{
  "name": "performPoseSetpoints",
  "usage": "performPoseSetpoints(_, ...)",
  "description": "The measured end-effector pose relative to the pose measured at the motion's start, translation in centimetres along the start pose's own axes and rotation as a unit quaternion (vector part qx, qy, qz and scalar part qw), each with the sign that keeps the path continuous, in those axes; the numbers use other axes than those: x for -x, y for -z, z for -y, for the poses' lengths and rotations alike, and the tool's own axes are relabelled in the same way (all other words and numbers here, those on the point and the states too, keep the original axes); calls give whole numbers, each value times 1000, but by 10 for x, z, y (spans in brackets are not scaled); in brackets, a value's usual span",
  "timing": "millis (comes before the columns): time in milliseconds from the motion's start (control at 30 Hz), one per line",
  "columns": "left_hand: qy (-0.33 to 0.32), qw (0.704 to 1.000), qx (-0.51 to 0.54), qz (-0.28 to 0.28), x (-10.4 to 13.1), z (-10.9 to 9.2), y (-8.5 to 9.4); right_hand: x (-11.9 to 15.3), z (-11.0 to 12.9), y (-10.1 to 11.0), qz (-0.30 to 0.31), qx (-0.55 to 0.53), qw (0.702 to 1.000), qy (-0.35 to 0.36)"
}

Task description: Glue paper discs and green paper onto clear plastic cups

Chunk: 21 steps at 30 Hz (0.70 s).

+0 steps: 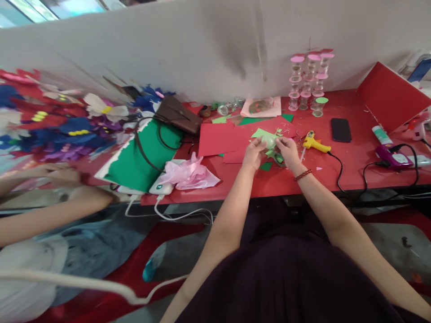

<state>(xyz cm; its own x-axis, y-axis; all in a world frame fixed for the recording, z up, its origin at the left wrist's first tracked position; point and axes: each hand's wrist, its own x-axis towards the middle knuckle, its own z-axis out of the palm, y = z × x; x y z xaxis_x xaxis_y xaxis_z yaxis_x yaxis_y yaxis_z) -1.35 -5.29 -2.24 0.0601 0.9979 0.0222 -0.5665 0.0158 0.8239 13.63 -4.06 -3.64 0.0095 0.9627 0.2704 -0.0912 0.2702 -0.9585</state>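
My left hand (254, 153) and my right hand (288, 151) are close together over the table's front middle. Between their closed fingertips is a small, rounded, clear plastic cup (269, 141), looking pale green against light green paper (261, 133). Its exact shape is partly hidden by my fingers. Green paper scraps lie below and around both hands. A yellow hot glue gun (315, 142) rests just right of my right hand, its nozzle pointing up. Red paper sheets (217, 138) lie to the left of my left hand.
Stacked clear cups with pink discs (305, 83) stand at the back. A black phone (341, 130), purple power adapter (393, 158) and cords are right. A brown bag (178, 114), green board (144, 154) and pink plastic (190, 172) lie left, near another person's arms (60, 206).
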Motion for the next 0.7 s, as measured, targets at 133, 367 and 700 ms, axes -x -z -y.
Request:
performPoseSetpoints(133,-10,999,-35,-8,5,10,5,7,-2,5,0,47,999,21)
performPoseSetpoints(367,-10,998,-54,3,12,14,7,16,1,7,-79,201,959,184)
performPoseSetpoints(700,23,999,17,17,21,-3,3,28,12,8,-65,252,944,202)
